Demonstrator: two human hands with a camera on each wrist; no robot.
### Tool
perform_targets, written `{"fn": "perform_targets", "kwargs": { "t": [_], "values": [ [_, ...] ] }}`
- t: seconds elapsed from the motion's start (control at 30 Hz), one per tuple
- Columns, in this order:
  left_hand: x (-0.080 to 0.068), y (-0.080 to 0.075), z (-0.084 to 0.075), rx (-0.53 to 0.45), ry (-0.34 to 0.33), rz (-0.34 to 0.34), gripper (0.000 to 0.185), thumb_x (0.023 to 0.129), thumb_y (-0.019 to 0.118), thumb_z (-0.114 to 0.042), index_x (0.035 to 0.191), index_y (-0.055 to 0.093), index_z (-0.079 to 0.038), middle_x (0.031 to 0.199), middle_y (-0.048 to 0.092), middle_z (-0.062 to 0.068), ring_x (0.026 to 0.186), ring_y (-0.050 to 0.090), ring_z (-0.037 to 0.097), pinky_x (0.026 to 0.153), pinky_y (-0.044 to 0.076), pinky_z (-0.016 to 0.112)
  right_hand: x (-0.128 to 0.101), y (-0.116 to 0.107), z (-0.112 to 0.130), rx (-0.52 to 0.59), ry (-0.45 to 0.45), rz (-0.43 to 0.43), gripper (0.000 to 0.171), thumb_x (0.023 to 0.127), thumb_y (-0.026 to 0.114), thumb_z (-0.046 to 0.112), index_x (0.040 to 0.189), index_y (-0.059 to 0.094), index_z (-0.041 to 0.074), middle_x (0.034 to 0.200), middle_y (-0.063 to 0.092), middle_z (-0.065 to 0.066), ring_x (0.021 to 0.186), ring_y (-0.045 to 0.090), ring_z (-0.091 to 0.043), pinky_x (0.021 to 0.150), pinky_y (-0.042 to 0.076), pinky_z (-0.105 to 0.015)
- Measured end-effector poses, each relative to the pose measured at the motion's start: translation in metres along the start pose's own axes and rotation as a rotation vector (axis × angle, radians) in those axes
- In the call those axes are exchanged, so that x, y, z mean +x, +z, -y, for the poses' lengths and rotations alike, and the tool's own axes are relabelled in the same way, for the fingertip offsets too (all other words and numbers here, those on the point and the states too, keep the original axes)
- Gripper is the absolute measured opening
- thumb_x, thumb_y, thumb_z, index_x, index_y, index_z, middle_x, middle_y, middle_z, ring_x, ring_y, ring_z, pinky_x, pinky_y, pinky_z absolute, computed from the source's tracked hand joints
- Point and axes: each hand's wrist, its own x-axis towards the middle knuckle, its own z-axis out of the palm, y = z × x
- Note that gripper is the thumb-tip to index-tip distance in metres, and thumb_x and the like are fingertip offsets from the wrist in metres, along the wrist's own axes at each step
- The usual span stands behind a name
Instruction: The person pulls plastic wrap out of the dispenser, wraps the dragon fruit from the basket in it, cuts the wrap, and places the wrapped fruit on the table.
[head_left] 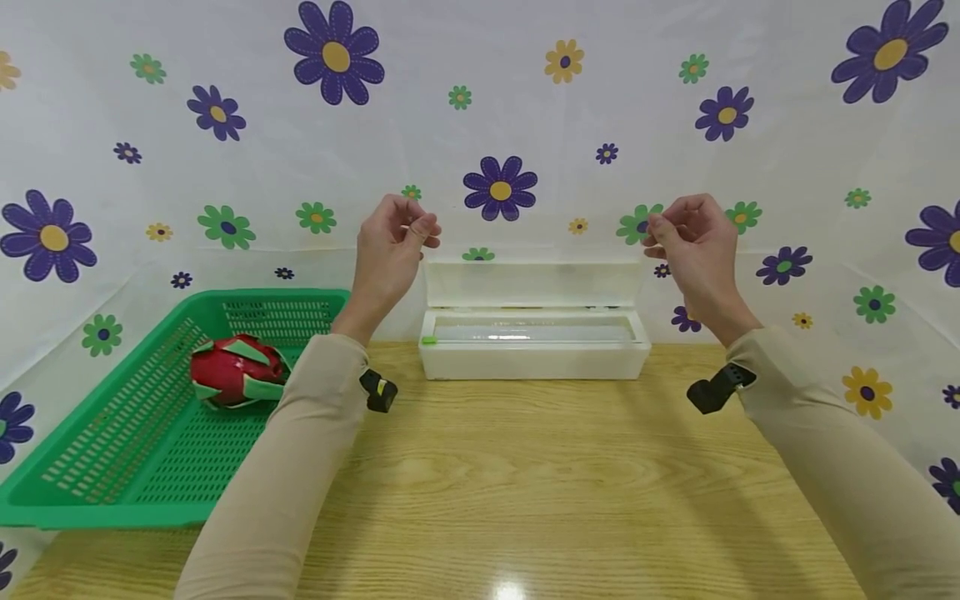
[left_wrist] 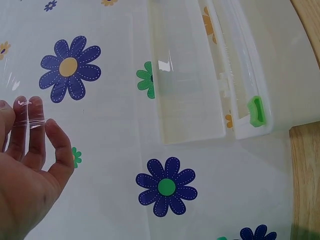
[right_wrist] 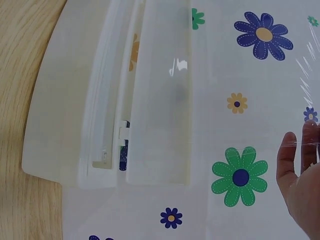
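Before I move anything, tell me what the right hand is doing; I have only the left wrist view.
Observer: The right hand is raised, its fingers at the clear film.
Operator: Now report what sits to the left of the open white box.
Observer: A green basket with a red dragon fruit lying in it.

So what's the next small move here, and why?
Probably lower the clear film onto the tabletop, kept spread: the left hand and right hand pinch it aloft, and the wood in front of the open white box is bare. I can't tell whether the film is cut free.
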Motion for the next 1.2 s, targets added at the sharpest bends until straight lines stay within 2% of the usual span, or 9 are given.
{"fn": "perform_targets", "kwargs": {
  "t": [0.27,0.47,0.6,0.87,1.0,1.2],
  "values": [
    [0.004,-0.002,0.001,0.004,0.019,-0.006,0.013,0.103,0.059,-0.021,0.108,0.058,-0.009,0.099,0.071,0.008,0.085,0.068,0.009,0.071,0.051,0.021,0.003,0.001,0.002,0.020,0.002,-0.003,0.007,0.100,0.065,0.009,0.102,0.060,0.014,0.093,0.069,-0.003,0.079,0.069,-0.011,0.075,0.059,-0.018],
    [0.006,-0.004,-0.001,-0.008,0.031,0.001,0.013,0.104,0.058,-0.020,0.108,0.058,-0.008,0.099,0.071,0.007,0.084,0.067,0.008,0.070,0.051,0.020,0.004,0.002,0.007,-0.002,-0.004,-0.012,0.007,0.100,0.065,0.011,0.105,0.060,0.011,0.090,0.069,0.002,0.078,0.068,-0.010,0.075,0.059,-0.018],
    [0.007,-0.005,-0.003,-0.008,0.030,0.003,0.013,0.104,0.058,-0.021,0.108,0.057,-0.009,0.098,0.071,0.007,0.084,0.067,0.008,0.070,0.051,0.020,0.004,0.003,0.010,0.003,-0.002,-0.019,0.010,0.100,0.065,0.010,0.107,0.059,0.007,0.092,0.068,0.000,0.078,0.068,-0.010,0.076,0.059,-0.017],
    [0.006,-0.007,-0.005,-0.019,0.028,0.005,0.012,0.104,0.059,-0.022,0.105,0.057,-0.011,0.096,0.071,0.003,0.084,0.067,0.008,0.069,0.050,0.020,0.004,0.004,0.012,0.014,-0.006,-0.023,0.009,0.100,0.064,0.009,0.103,0.060,0.016,0.094,0.068,-0.002,0.078,0.067,-0.010,0.079,0.058,-0.016],
    [0.007,-0.009,-0.006,-0.013,0.038,0.001,0.012,0.103,0.059,-0.022,0.105,0.057,-0.011,0.095,0.071,0.004,0.083,0.068,0.008,0.068,0.050,0.020,0.005,0.004,0.013,0.040,-0.016,-0.018,0.008,0.099,0.064,0.008,0.105,0.061,0.011,0.093,0.068,-0.003,0.077,0.068,-0.011,0.078,0.059,-0.017],
    [0.010,-0.010,-0.009,0.002,0.061,-0.002,0.013,0.103,0.059,-0.022,0.106,0.057,-0.010,0.096,0.071,0.006,0.082,0.067,0.007,0.068,0.051,0.020,0.007,0.004,0.016,0.036,-0.042,-0.014,0.007,0.100,0.064,0.009,0.105,0.061,0.011,0.092,0.068,-0.001,0.078,0.069,-0.012,0.076,0.059,-0.018]
  ]
}}
